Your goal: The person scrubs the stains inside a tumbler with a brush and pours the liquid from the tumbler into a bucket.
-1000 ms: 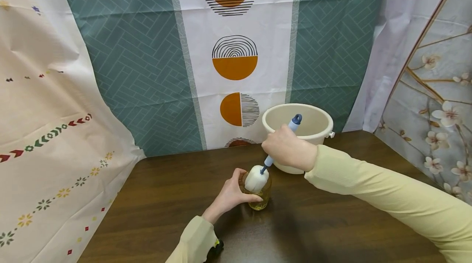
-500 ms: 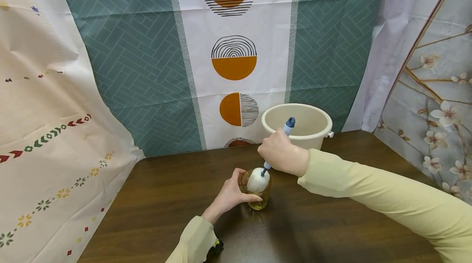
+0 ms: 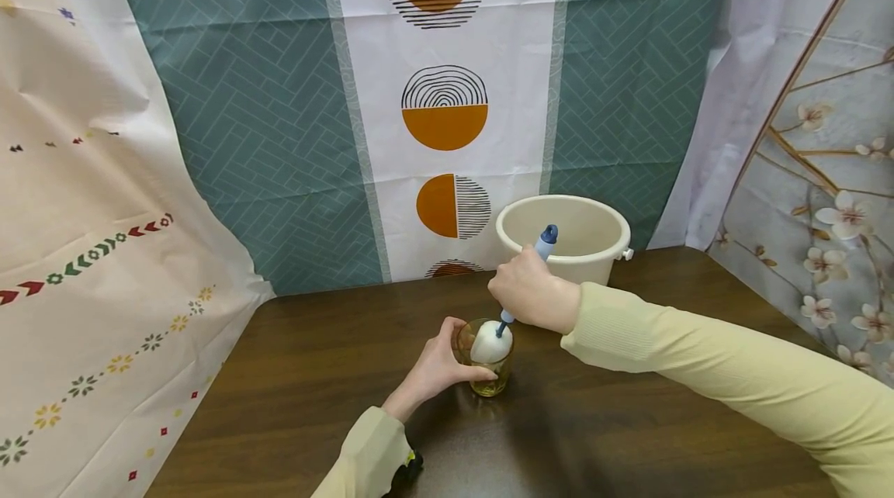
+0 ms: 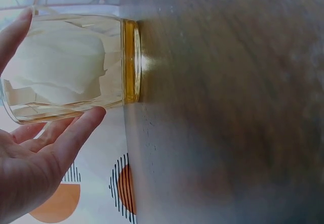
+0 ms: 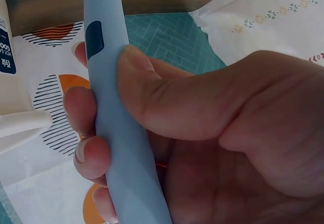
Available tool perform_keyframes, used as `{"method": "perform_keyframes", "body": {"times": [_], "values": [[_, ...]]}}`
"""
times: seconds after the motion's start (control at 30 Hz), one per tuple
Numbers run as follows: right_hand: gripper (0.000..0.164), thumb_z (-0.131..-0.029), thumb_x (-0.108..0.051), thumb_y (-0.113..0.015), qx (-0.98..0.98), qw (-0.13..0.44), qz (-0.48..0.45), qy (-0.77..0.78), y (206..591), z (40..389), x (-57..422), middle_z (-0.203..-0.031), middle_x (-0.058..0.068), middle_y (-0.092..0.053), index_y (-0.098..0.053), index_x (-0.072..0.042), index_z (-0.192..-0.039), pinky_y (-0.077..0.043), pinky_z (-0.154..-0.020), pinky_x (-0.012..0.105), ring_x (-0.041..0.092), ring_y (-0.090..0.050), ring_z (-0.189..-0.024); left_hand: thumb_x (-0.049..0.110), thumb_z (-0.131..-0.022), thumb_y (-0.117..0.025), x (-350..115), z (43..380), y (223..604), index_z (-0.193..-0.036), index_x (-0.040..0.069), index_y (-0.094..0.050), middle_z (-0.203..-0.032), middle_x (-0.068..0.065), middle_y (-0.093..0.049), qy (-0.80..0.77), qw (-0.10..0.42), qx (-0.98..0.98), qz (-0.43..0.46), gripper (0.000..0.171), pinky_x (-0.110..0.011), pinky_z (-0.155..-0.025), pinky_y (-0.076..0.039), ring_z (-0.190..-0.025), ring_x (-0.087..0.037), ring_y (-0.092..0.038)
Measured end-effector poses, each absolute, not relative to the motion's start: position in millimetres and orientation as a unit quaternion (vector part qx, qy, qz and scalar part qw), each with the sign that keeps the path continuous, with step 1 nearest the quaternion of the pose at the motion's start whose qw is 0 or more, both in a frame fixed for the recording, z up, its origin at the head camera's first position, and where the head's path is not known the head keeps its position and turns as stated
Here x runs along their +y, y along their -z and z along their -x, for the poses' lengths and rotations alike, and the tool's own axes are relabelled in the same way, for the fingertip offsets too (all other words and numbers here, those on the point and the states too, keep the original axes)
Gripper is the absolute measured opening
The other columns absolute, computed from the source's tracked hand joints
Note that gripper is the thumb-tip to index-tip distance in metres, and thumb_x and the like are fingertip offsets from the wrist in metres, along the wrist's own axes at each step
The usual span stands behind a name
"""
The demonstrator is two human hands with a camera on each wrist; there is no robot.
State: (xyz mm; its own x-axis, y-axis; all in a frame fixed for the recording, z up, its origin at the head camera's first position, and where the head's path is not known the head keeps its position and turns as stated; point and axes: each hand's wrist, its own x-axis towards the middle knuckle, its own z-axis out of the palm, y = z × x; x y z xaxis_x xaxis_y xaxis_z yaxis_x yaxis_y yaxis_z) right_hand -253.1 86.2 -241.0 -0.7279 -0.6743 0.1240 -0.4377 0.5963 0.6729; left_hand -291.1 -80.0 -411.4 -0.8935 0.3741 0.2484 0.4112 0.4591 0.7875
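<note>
An amber drinking glass [image 3: 486,385] stands upright on the table. My left hand [image 3: 438,362] grips it from the left, thumb at the near side and fingers round the far side, as the left wrist view [image 4: 66,143] shows too. Inside the glass sits the white sponge head [image 3: 492,343] of a cup brush; through the clear wall it shows well down in the glass [image 4: 114,62]. My right hand [image 3: 534,290] holds the brush's blue handle [image 5: 119,97], fingers curled round it and thumb along its side. The handle leans up to the right, its dark blue hanging loop above my fist.
Behind my right hand stands a cream bucket [image 3: 608,250] with a knob on its right side and a dark label [image 5: 6,49]. The dark wooden table [image 3: 328,374] ends at patterned cloths [image 3: 265,133] at the back and sides.
My right hand has moved a little left and down, and the sponge head has gone deeper into the glass and slightly right. The left hand and glass stay in place.
</note>
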Motion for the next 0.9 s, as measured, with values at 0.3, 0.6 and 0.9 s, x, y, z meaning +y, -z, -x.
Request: {"method": "perform_keyframes", "body": {"times": [0.3,0.6,0.9], "values": [[0.02,-0.075,-0.007,-0.065,-0.868,0.178,-0.349,0.307,243.6,255.9,92.3,-0.051,-0.003,-0.048,-0.056,-0.014,-0.058,-0.038,-0.044,0.026,0.01,-0.05,-0.049,0.035,-0.061,-0.084,-79.3,292.2,412.5,-0.116,0.006,-0.038,-0.096,-0.002,-0.057,0.466,0.022,-0.851,0.24,0.077,-0.032,-0.069,-0.044,-0.083,-0.014,-0.054],[0.022,-0.076,-0.004,-0.063,-0.873,0.147,-0.37,0.283,242.0,261.9,97.3,-0.05,-0.003,-0.046,-0.054,-0.013,-0.058,-0.04,-0.045,0.027,0.011,-0.048,-0.049,0.033,-0.062,-0.083,-81.2,292.4,411.4,-0.115,0.006,-0.038,-0.092,0.0,-0.057,0.468,0.025,-0.847,0.25,0.075,-0.031,-0.068,-0.044,-0.081,-0.014,-0.053],[0.018,-0.072,-0.008,-0.066,-0.866,0.183,-0.353,0.304,247.9,256.4,97.5,-0.053,-0.002,-0.051,-0.056,-0.014,-0.059,-0.041,-0.044,0.03,0.012,-0.051,-0.05,0.036,-0.061,-0.084,-80.3,292.5,412.9,-0.115,0.006,-0.038,-0.099,-0.002,-0.057,0.463,0.031,-0.853,0.239,0.077,-0.032,-0.069,-0.044,-0.083,-0.014,-0.054]]}}
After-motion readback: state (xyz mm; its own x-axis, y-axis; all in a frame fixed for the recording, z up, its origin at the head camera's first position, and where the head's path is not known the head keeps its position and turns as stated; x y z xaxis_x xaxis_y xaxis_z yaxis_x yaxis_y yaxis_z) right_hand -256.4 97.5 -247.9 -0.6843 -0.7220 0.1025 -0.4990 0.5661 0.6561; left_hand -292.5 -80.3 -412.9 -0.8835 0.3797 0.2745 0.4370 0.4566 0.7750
